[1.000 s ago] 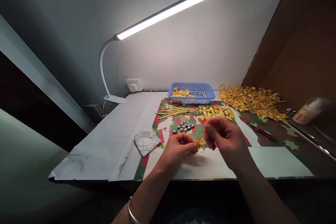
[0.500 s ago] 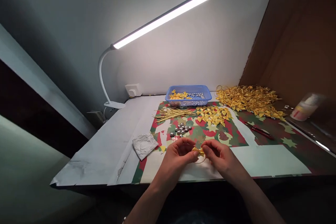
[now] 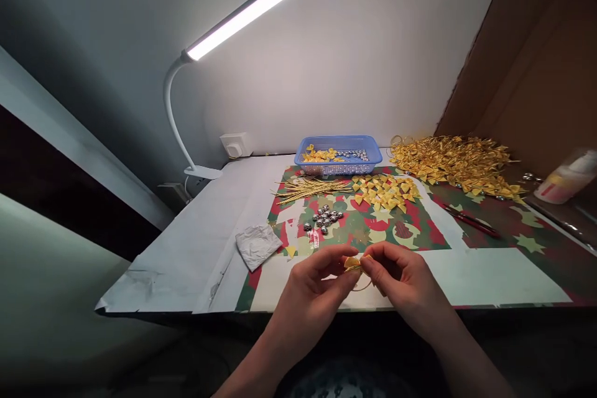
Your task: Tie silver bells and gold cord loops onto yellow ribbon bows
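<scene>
Between my fingertips, over the front of the table, is a small yellow ribbon bow point(image 3: 353, 263). My left hand point(image 3: 321, 283) pinches its left side with thumb and forefinger. From the right, my right hand point(image 3: 396, 270) grips it the same way, fingers curled. A thin cord loop point(image 3: 362, 286) hangs below the bow; its upper ends are hidden by my fingers. Just beyond my hands lie several silver bells point(image 3: 323, 219). Behind those are a bundle of yellow cords point(image 3: 311, 188) and a spread of yellow bows point(image 3: 386, 191).
A blue basket point(image 3: 338, 169) with bows and bells stands by the wall. To its right is a heap of finished-looking corded bows point(image 3: 457, 165). Dark red-handled tweezers or scissors point(image 3: 473, 222), a pump bottle point(image 3: 564, 180), crumpled white paper point(image 3: 258, 247) and a clamp lamp point(image 3: 175, 112) surround the workspace.
The camera view has tilted downward and shifted a little. Both hands still pinch the bow, with the left fingers slightly rearranged around it.
</scene>
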`<state>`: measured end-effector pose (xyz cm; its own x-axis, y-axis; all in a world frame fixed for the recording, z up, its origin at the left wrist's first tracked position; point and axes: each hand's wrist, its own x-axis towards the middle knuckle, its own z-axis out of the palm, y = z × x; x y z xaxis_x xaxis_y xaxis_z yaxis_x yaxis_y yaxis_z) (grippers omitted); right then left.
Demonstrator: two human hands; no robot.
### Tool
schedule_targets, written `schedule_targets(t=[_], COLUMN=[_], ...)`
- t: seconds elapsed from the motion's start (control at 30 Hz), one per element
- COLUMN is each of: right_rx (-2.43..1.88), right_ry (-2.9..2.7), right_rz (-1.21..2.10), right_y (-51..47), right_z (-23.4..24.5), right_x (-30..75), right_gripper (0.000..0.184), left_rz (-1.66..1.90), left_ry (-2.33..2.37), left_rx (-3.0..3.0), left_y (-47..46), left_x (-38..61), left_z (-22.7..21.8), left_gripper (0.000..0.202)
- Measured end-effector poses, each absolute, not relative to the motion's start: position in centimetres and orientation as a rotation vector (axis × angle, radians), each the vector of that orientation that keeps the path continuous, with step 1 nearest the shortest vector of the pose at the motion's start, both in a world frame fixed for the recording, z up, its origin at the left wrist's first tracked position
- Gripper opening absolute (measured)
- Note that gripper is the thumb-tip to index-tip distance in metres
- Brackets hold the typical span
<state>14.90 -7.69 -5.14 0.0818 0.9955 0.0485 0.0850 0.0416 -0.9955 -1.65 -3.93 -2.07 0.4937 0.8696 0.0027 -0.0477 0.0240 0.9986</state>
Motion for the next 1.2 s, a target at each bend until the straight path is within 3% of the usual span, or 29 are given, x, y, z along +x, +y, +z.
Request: schedule_targets(t=[0.13,0.3,0.43,0.57,0.7,0.97,1.2], right_rx=[-1.236,-1.099,-0.94,-0.867,-0.921,-1.053,-1.196], right_ry=[-1.213,-1.083,-0.926,-0.983,-1.037,-1.497,-1.543], right_rz=[1.072,0.965,0.817,0.847,0.789,0.4,0.13], right_y=[-8.1,-7.6,-7.5,-8.6,-10.2,-10.6,-10.8], right_z=[-4.8,-4.2,-3.0,-1.3,-0.5,-2.9,-4.1], right_x=[14.8,15.9,16.5,15.3,13.6,13.7,12.8], right_gripper=[0.028,0.022,0.033,0.005,0.018,0.024,0.022], left_rz=[0.856,0.841,0.826,0.863,0.924,0.962,1.005], left_ry=[0.811,0.885,0.935,0.965,0.98,0.96,1.002], left_rx=[1.321,1.225,1.267,1.331,1.398,1.425,1.374], left_y=[-3.9,-3.5,-3.6,-3.8,-4.0,-4.9,-4.7], left_x=[-1.7,-1.9,-1.9,-1.9,-2.2,-2.5,-2.8], left_z=[-2.1,-1.7,-1.6,-1.5,-1.0,0.2,-0.3], left_gripper=[0.009,0.011,0.005,0.005,0.004,0.008,0.008])
